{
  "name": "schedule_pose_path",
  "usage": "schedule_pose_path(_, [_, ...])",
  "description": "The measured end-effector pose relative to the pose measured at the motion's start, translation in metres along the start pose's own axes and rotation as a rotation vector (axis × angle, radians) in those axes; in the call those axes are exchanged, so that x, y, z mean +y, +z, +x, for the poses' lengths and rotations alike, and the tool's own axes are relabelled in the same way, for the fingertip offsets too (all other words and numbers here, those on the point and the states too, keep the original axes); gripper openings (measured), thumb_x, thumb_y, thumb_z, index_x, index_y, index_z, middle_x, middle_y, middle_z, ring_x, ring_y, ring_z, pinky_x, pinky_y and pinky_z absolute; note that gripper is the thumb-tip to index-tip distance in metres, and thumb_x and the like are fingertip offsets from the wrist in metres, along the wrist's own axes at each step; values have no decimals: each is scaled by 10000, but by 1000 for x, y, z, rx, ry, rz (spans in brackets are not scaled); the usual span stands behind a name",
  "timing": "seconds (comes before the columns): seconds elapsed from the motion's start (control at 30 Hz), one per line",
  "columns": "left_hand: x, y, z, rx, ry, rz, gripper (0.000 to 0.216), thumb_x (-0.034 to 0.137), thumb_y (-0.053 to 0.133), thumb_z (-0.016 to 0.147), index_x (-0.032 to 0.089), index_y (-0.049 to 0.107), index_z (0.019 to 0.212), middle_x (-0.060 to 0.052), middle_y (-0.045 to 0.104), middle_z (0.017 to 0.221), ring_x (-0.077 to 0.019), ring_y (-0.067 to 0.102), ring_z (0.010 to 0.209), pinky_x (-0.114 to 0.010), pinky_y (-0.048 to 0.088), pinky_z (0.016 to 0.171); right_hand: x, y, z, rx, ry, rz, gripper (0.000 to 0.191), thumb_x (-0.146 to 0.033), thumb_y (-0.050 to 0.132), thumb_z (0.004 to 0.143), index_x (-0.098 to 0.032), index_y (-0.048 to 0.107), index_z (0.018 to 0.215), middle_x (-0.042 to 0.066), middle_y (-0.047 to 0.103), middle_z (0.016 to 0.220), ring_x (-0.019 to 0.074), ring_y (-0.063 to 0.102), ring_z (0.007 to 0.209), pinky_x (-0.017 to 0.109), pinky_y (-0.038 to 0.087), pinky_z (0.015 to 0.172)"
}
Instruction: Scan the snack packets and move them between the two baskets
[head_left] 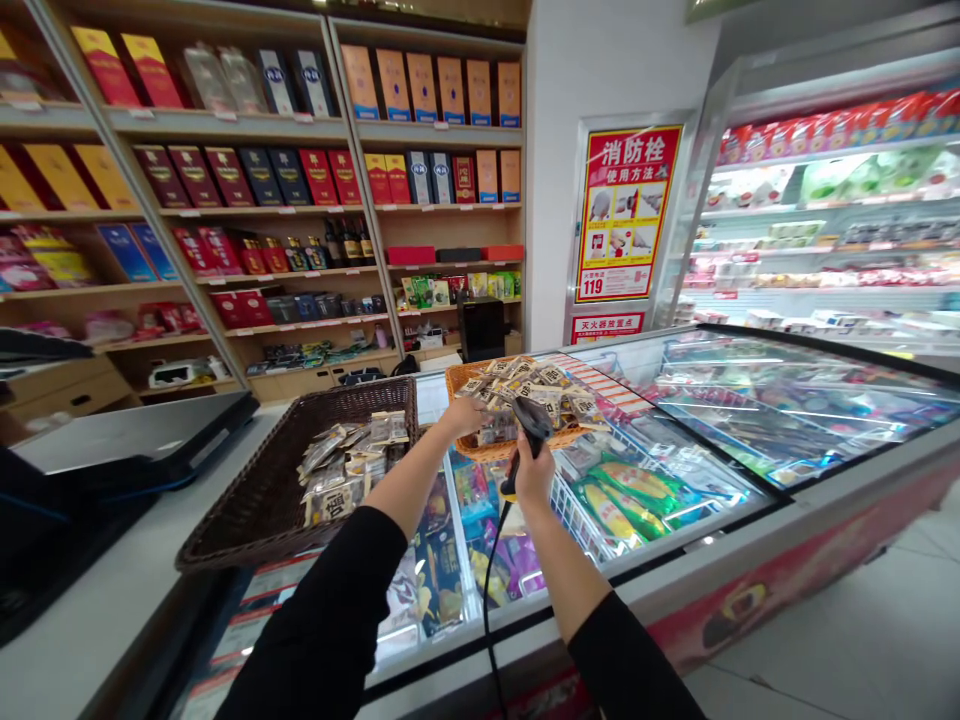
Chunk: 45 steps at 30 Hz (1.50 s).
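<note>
An orange wicker basket [454, 380] heaped with small clear-and-tan snack packets [553, 392] rests on the freezer's glass top. Over its left side, my left hand [466, 414] has its fingers closed on a snack packet at the edge of the heap. My right hand [534, 470] is wrapped round the handle of a black barcode scanner [534, 418], whose head points at the packets. From the scanner's yellow-trimmed base a black cable runs down toward me. To the left, a dark brown wicker basket [247, 490] contains more packets [352, 462] of the same look.
The glass-topped chest freezer [660, 410] stretches to the right, with bagged goods inside. At left stands a counter with a flat dark device [150, 440]. Shelves of boxed bottles [420, 85] line the back wall, beside a red fire-hydrant poster [628, 212] and a lit display fridge [832, 240].
</note>
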<state>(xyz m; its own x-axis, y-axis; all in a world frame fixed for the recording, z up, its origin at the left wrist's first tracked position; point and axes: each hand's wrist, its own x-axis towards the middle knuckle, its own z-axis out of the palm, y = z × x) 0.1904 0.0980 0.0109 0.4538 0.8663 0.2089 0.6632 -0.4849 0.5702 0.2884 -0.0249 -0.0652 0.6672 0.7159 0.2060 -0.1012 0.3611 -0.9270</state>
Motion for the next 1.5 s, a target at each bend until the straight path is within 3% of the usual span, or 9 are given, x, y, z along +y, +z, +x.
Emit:
schedule_pose_path(0.1, [-23,-34,-15,65,-140,-139,123,246,724,572,210,635,496,6,539,439,-191,585,597,-259,415,591,-6,2,-8,-63,-7,22,341,-542,556,798,-236,463,682,-48,487,441,140,462,331,259,392,354])
schedule_pose_path(0.2, [-48,-53,-41,133,-264,-329,76,216,703,583,188,675,648,17,548,454,-155,543,507,-266,426,555,-7,7,-21,-205,-5,14,327,-539,565,794,-227,501,723,-53,489,439,137,456,331,257,390,359])
schedule_pose_path(0.4, [-74,-45,-82,400,-314,-917,262,214,708,640,182,508,805,12,631,685,-121,624,624,-312,542,683,1,14,-42,-621,-23,-44,331,-530,568,801,-204,528,760,-64,483,440,116,437,329,233,359,363])
schedule_pose_path(0.87, [-81,-36,-79,445,-246,-1008,330,165,727,628,186,442,795,26,617,690,-117,636,677,-291,531,709,-3,12,-47,-642,-31,-118,316,-485,562,828,-217,493,676,-57,494,426,122,438,327,237,363,371])
schedule_pose_path(1.1, [-77,-40,-79,496,-295,-895,281,194,693,679,188,460,835,17,596,710,-134,624,685,-307,526,697,1,12,-45,-646,-20,-87,298,-484,558,838,-212,503,731,-61,498,441,119,439,330,234,365,363])
schedule_pose_path(1.17, [-75,-48,-83,617,-330,-723,225,183,624,738,192,491,919,-7,615,791,-152,629,732,-319,520,712,1,12,-45,-628,-2,-64,299,-487,565,833,-213,500,733,-64,496,436,114,431,326,229,359,357])
schedule_pose_path(1.27, [-72,-60,-95,809,-424,-261,278,131,533,779,210,544,1046,-62,631,948,-216,613,904,-378,480,821,-1,12,-45,-579,25,-38,342,-509,576,812,-217,470,670,-66,475,409,108,424,312,224,351,343])
schedule_pose_path(1.4, [-62,-68,-108,900,-521,175,417,96,550,735,212,581,1134,-133,548,1209,-322,467,1172,-480,385,945,-2,12,-40,-484,42,-3,373,-541,590,786,-216,469,647,-64,471,406,112,444,308,229,359,336])
schedule_pose_path(1.5, [-50,-61,-104,895,-383,252,465,73,542,729,210,578,1172,-128,513,1272,-315,425,1220,-478,360,979,-1,11,-30,-327,40,55,353,-541,594,778,-218,485,686,-66,485,420,120,446,306,240,362,332])
